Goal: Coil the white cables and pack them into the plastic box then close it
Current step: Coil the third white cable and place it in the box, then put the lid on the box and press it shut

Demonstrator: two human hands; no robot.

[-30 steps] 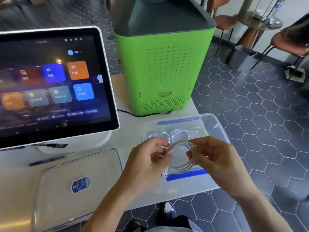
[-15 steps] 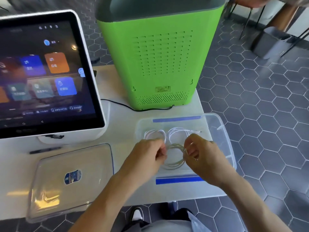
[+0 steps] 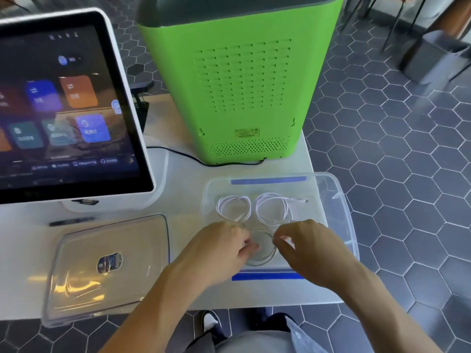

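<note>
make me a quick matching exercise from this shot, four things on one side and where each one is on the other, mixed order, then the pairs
Things:
1. box lid
2. third cable coil
3. green machine
4. touchscreen

Places:
A. far left of the table
B. between both hands, in the plastic box
C. flat on the table, left of the box
D. behind the box

Pairs: 1-C, 2-B, 3-D, 4-A

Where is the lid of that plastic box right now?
The clear lid lies flat on the white table, at the lower left of the head view, left of the open plastic box and below the touchscreen.
</note>
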